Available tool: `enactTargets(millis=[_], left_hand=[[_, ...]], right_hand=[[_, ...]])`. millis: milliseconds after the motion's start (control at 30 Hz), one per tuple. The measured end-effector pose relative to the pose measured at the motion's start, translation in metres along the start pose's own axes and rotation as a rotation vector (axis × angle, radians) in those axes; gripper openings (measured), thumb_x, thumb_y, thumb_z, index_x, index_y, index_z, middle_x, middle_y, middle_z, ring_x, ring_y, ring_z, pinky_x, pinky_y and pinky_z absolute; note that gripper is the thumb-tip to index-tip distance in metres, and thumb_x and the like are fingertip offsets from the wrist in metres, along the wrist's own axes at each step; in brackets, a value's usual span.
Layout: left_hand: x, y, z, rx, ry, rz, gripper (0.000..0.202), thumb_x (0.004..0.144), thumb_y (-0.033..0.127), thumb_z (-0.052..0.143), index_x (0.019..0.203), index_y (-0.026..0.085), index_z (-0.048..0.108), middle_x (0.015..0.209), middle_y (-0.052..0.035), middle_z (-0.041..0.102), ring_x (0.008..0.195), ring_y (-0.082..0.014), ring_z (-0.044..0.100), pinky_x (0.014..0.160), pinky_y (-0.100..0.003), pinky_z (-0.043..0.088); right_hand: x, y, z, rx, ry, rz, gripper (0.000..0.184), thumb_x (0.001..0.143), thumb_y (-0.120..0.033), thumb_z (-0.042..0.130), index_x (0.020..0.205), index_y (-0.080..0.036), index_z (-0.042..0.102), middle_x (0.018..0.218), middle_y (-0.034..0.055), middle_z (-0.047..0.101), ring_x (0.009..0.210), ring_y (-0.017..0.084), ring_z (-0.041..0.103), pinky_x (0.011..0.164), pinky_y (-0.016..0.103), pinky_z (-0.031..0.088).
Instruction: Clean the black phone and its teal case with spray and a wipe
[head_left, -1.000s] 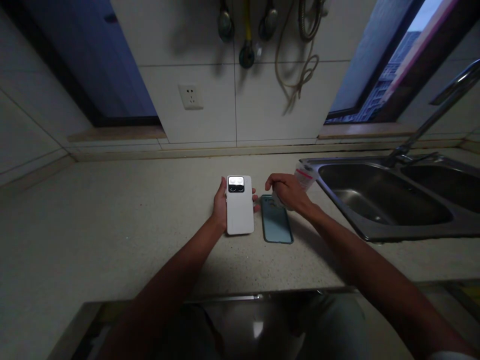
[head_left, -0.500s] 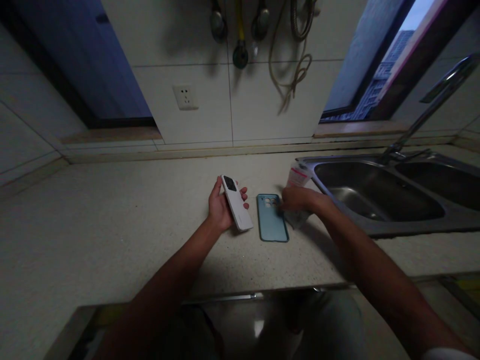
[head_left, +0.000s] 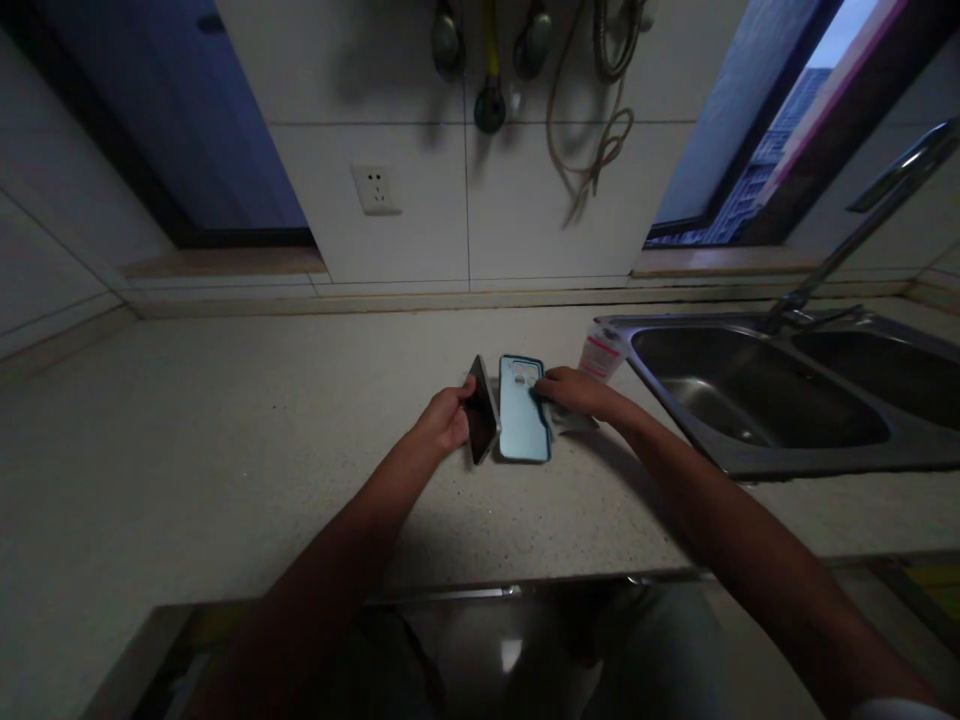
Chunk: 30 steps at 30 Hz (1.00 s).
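My left hand (head_left: 445,420) is closed around a phone (head_left: 480,410), which stands tilted on its long edge with the dark screen turned toward me. Right beside it a light blue phone case (head_left: 523,422) is raised off the countertop (head_left: 225,430), open side toward me. My right hand (head_left: 568,391) grips the case at its upper right edge near the camera cut-out. The phone and the case almost touch along their sides.
A small clear packet with a pink label (head_left: 598,352) lies behind my right hand, next to a steel double sink (head_left: 757,460) with a tap (head_left: 862,230). A wall socket (head_left: 376,188), hanging utensils (head_left: 491,60) and a rope (head_left: 592,130) are on the tiled wall.
My left hand turned the phone from white back up to screen toward me. My right hand let go of the packet, took the blue case and lifted it over beside the phone.
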<state>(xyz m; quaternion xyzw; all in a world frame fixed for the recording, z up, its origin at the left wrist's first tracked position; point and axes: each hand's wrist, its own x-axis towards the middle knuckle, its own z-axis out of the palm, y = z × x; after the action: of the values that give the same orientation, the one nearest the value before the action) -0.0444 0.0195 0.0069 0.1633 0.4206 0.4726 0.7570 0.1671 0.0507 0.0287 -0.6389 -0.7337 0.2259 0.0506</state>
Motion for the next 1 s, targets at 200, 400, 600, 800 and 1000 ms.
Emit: enactTargets(millis=[200, 400, 600, 800, 1000], left_hand=[[0.01, -0.003, -0.008, 0.15, 0.042, 0.352, 0.03, 0.067, 0.02, 0.086, 0.081, 0.015, 0.06, 0.076, -0.0065, 0.069, 0.067, -0.0174, 0.066, 0.07, -0.032, 0.055], [0.009, -0.002, -0.006, 0.222, 0.141, 0.541, 0.049, 0.055, 0.032, 0.09, 0.089, 0.019, 0.056, 0.078, -0.0031, 0.069, 0.069, -0.0188, 0.066, 0.067, -0.033, 0.054], [0.009, -0.004, -0.006, 0.358, 0.189, 0.661, 0.047, 0.055, 0.035, 0.087, 0.089, 0.02, 0.058, 0.079, -0.0009, 0.068, 0.068, -0.0171, 0.064, 0.063, -0.028, 0.049], [0.008, -0.005, -0.004, 0.358, 0.242, 0.719, 0.038, 0.059, 0.031, 0.085, 0.086, 0.021, 0.059, 0.075, 0.0004, 0.066, 0.065, -0.0154, 0.061, 0.061, -0.025, 0.046], [0.004, -0.01, 0.0, 0.374, 0.16, 0.787, 0.031, 0.066, 0.033, 0.083, 0.089, 0.019, 0.068, 0.088, -0.0028, 0.071, 0.079, -0.0164, 0.063, 0.071, -0.025, 0.049]], right_hand=[[-0.001, -0.004, 0.007, 0.427, 0.101, -0.022, 0.02, 0.084, -0.03, 0.053, 0.074, -0.016, 0.061, 0.075, 0.0049, 0.065, 0.067, 0.016, 0.056, 0.058, 0.026, 0.037], [-0.004, -0.007, 0.003, 0.522, 0.108, -0.072, 0.026, 0.077, -0.042, 0.057, 0.069, -0.017, 0.059, 0.061, -0.0017, 0.052, 0.058, 0.013, 0.045, 0.053, 0.027, 0.029], [-0.004, -0.009, 0.006, 0.621, 0.01, -0.22, 0.04, 0.072, -0.057, 0.06, 0.065, -0.019, 0.053, 0.056, -0.006, 0.043, 0.053, 0.009, 0.036, 0.052, 0.026, 0.025], [-0.005, -0.016, 0.021, 0.729, -0.108, -0.315, 0.045, 0.073, -0.063, 0.063, 0.074, -0.019, 0.054, 0.061, -0.0065, 0.045, 0.054, 0.009, 0.036, 0.053, 0.025, 0.026], [-0.003, -0.023, 0.036, 0.866, -0.091, -0.352, 0.048, 0.069, -0.064, 0.068, 0.071, -0.02, 0.051, 0.061, -0.0062, 0.044, 0.057, 0.01, 0.038, 0.055, 0.025, 0.03]])
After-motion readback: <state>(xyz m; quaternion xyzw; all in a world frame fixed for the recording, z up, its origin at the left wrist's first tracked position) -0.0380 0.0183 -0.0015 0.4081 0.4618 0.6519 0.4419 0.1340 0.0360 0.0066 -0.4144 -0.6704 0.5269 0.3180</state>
